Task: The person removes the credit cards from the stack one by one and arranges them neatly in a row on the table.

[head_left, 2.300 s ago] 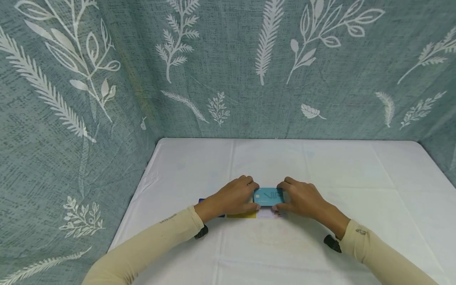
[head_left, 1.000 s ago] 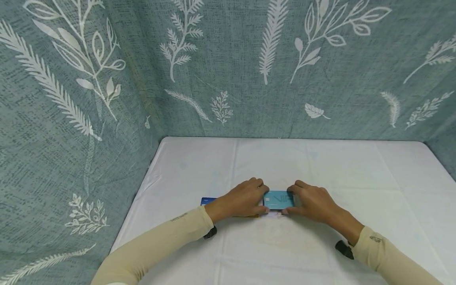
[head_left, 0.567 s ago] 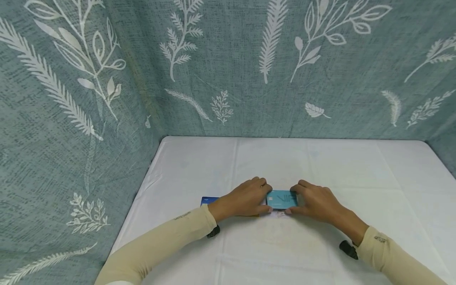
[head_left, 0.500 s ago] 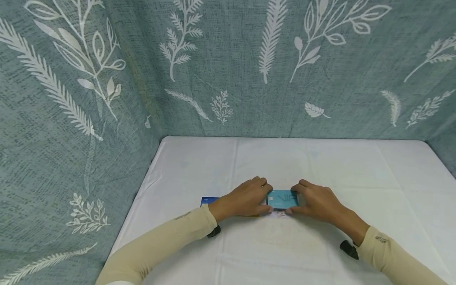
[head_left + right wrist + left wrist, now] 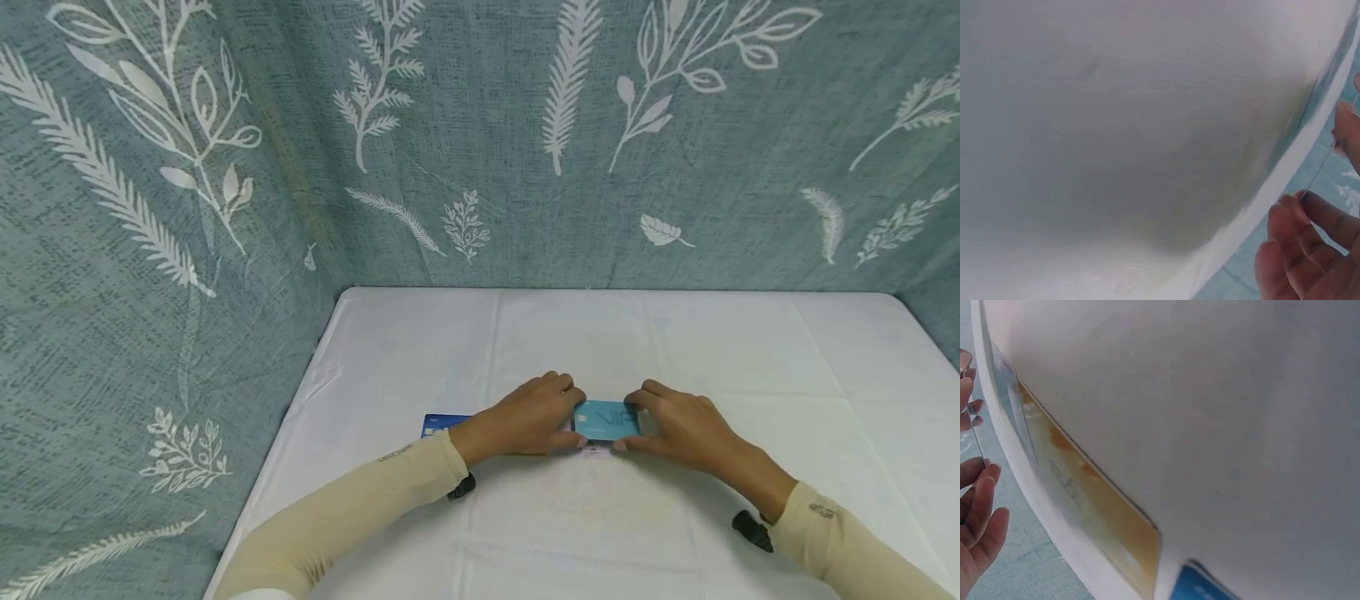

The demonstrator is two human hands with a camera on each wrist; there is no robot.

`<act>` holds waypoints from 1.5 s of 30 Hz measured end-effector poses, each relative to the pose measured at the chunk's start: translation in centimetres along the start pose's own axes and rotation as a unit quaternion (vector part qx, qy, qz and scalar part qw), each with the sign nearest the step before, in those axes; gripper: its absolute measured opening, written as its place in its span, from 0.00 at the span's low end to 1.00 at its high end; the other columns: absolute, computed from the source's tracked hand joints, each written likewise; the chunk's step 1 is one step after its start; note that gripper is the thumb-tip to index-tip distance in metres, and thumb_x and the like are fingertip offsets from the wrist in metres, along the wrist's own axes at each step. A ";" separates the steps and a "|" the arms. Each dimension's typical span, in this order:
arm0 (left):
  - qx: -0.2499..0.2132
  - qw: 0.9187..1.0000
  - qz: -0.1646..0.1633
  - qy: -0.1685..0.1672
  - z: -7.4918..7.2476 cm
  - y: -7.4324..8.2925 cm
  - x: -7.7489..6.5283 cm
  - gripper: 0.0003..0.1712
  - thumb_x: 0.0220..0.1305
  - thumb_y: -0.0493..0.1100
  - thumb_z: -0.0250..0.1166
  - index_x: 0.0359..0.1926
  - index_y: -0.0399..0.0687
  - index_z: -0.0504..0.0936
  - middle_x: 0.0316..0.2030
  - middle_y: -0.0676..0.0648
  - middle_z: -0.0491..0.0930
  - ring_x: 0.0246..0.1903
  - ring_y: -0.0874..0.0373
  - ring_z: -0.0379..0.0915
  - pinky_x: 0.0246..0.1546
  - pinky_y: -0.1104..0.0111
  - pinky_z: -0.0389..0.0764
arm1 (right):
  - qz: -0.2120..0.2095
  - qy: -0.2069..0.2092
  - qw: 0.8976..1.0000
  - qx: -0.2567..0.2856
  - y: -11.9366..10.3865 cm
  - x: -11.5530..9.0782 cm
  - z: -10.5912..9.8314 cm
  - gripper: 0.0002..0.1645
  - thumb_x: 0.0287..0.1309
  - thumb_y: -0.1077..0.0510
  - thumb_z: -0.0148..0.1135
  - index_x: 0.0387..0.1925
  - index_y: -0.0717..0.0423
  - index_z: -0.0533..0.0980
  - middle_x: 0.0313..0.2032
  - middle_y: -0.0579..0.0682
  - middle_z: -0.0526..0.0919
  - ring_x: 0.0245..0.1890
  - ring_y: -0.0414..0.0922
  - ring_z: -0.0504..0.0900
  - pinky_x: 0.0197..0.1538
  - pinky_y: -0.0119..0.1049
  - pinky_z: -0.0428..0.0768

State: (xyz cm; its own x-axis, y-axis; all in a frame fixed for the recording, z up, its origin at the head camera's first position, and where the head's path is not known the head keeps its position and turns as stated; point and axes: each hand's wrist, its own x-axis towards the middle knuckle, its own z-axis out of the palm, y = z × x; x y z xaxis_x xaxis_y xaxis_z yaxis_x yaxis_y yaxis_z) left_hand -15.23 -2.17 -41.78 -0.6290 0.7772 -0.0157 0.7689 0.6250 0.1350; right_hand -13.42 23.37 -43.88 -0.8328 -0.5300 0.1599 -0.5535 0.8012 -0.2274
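A teal plastic card (image 5: 607, 421) with a chip and large printed letters is held level just above the table. My left hand (image 5: 528, 421) pinches its left edge between thumb and fingers, and my right hand (image 5: 686, 429) pinches the right edge the same way. Seen edge-on in the left wrist view, the teal card (image 5: 977, 437) is a thin line apart from the tabletop. Under my left forearm and hand lie a blue card (image 5: 442, 422) and a yellow card (image 5: 1094, 472), partly hidden in the head view. A pale card (image 5: 596, 452) lies flat below the teal one, mostly covered.
The table (image 5: 600, 533) has a white cloth with fold creases. A blue-green curtain (image 5: 495, 125) with white leaf prints hangs behind it and along the left side. Black wrist cameras (image 5: 752, 531) sit under both wrists.
Both hands have moved slowly to the right together, carrying the teal card between them. My left hand now covers more of the yellow card. The cards on the table stay put.
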 end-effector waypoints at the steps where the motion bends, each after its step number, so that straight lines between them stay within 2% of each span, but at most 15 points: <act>1: 0.000 1.000 0.000 0.000 0.1 0.0 0.0 0.31 0.67 0.59 0.65 0.60 0.43 0.78 0.48 0.48 0.79 0.44 0.60 0.72 0.45 0.71 0.75 | 0.000 0.000 1.000 -0.001 0.0 -0.1 -0.1 0.36 0.44 0.34 0.77 0.47 0.55 0.83 0.42 0.47 0.83 0.26 0.34 0.77 0.22 0.30 0.70; 9: 0.024 1.000 0.012 0.003 0.1 0.6 0.7 0.32 0.66 0.62 0.65 0.58 0.43 0.79 0.47 0.49 0.79 0.44 0.60 0.72 0.45 0.72 0.74 | 0.002 0.001 1.000 -0.005 0.3 -0.8 -0.6 0.36 0.45 0.34 0.76 0.47 0.55 0.82 0.42 0.47 0.83 0.29 0.36 0.79 0.24 0.32 0.73; 22: 0.035 0.999 0.013 0.004 0.4 1.3 1.3 0.33 0.63 0.64 0.67 0.58 0.45 0.80 0.46 0.50 0.79 0.40 0.61 0.69 0.40 0.74 0.72 | 0.009 -0.002 1.000 -0.007 0.7 -1.5 -0.8 0.35 0.45 0.36 0.77 0.47 0.55 0.82 0.41 0.46 0.83 0.27 0.35 0.77 0.23 0.32 0.72; 31: 0.049 0.999 0.007 -0.011 0.7 1.9 1.6 0.33 0.64 0.65 0.65 0.58 0.46 0.79 0.46 0.51 0.79 0.40 0.62 0.69 0.41 0.74 0.72 | 0.010 -0.001 1.000 -0.010 0.7 -2.0 -0.7 0.35 0.43 0.36 0.78 0.47 0.54 0.82 0.41 0.45 0.82 0.27 0.34 0.75 0.23 0.33 0.72; 45: 0.066 0.998 0.016 0.005 1.0 2.4 2.2 0.32 0.63 0.66 0.66 0.55 0.47 0.80 0.43 0.51 0.78 0.38 0.61 0.67 0.37 0.73 0.70 | 0.022 -0.006 1.000 -0.008 1.0 -2.5 -0.9 0.36 0.43 0.36 0.78 0.48 0.55 0.82 0.43 0.47 0.83 0.28 0.35 0.76 0.24 0.34 0.73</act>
State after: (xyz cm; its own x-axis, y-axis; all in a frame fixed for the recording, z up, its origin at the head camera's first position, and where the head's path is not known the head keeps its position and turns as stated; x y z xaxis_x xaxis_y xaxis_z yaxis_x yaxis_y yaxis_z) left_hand -14.68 1.09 -42.49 -0.6042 0.7968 -0.0035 0.7968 0.6042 0.0044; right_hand -11.90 25.74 -43.60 -0.8562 -0.4974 0.1396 -0.5166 0.8281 -0.2176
